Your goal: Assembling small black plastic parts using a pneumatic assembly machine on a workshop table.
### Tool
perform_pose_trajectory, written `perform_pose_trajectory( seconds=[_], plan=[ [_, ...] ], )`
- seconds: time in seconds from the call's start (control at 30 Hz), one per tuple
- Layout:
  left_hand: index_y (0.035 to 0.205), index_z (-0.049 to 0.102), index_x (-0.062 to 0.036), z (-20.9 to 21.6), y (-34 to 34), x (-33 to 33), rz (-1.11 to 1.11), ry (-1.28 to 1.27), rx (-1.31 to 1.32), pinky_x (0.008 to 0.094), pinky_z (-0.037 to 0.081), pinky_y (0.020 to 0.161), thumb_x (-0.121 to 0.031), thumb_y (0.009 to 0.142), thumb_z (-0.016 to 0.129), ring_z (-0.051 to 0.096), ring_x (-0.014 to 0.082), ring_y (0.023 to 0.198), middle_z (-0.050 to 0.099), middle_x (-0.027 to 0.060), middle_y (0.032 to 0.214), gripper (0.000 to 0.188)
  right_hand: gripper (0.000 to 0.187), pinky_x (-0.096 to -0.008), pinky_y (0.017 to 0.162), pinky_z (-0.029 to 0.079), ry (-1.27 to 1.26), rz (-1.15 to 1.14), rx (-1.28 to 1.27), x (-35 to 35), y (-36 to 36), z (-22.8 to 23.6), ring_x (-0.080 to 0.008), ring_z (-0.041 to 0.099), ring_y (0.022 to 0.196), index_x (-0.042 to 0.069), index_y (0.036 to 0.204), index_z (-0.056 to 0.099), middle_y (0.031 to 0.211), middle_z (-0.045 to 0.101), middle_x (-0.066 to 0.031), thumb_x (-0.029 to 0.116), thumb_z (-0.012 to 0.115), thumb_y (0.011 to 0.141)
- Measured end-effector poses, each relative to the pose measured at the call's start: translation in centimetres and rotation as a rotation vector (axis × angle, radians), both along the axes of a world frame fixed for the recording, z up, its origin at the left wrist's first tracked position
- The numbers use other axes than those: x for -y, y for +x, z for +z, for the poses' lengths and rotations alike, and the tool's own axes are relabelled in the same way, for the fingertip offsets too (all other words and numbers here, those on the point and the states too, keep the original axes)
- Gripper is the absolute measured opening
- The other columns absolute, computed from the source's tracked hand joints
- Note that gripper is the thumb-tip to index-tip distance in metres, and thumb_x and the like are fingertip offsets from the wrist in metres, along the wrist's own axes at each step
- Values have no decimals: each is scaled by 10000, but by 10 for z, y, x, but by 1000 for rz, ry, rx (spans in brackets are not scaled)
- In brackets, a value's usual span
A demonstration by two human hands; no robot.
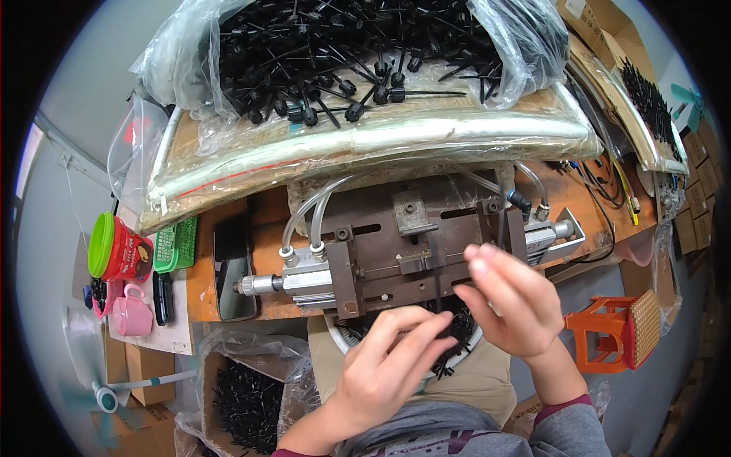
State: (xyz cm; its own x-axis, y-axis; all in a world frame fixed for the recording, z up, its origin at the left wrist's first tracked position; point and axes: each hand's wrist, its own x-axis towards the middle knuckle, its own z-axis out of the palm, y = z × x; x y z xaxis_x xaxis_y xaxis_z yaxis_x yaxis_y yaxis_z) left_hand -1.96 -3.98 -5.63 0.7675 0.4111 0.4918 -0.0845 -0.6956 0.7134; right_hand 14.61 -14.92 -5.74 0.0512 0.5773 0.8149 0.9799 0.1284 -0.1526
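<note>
My left hand is in front of the machine's near edge, thumb and fingers pinched together. A blurred thin black stem rises from these fingertips across the middle of the brown metal fixture. My right hand is raised over the fixture's right part, fingers bent toward the thumb. A dark thin strip shows just beyond its fingertips; what they hold is not clear. Below my hands, a white round container of black stemmed pieces sits at my lap, partly covered by my hands.
A plastic-lined tray heaped with black stemmed pieces stands behind the fixture. Clear air hoses run to metal cylinders at both sides. A phone, green basket and pink cup are left; an orange stool is right.
</note>
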Motion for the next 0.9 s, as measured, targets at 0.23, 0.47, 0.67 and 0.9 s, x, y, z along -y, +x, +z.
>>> perform_pose_trajectory(
  seconds=[0.23, 0.47, 0.67, 0.9],
  plan=[
    [970, 716, -34, -22, 11, -4, 62, 440, -214, 253, 520, 566, -146, 751, 810, 661, 165, 604, 675, 140, 1254, 264, 439, -342, 894, 575, -36, -62, -307, 13, 1, 1, -288, 676, 1070, -62, 1186, 642, 1215, 652, -209, -64, 757, 763],
    [977, 719, -44, -16, 17, -8, 68, 498, -258, 257, 502, 539, -176, 755, 811, 621, 158, 542, 679, 141, 1243, 275, 401, -328, 806, 592, -132, -2, -494, 21, 1, 13, -262, 674, 1016, -13, 1093, 678, 1251, 625, -204, -37, 811, 716],
    [960, 724, -47, 16, 24, -31, -9, 384, -176, 286, 532, 591, -127, 747, 815, 668, 215, 628, 725, 134, 1095, 245, 303, -368, 793, 567, -265, -22, -386, 25, -12, 1, -306, 681, 959, -18, 1030, 669, 1234, 632, -200, -23, 774, 746],
    [977, 731, -79, 72, 117, -121, 240, 716, 158, 376, 527, 816, -107, 786, 770, 675, 273, 959, 731, 85, 951, 197, 234, -311, 652, 528, -470, -52, -171, 14, -27, -14, -215, 651, 719, 0, 978, 623, 1334, 604, -212, 22, 679, 751]
  ],
)
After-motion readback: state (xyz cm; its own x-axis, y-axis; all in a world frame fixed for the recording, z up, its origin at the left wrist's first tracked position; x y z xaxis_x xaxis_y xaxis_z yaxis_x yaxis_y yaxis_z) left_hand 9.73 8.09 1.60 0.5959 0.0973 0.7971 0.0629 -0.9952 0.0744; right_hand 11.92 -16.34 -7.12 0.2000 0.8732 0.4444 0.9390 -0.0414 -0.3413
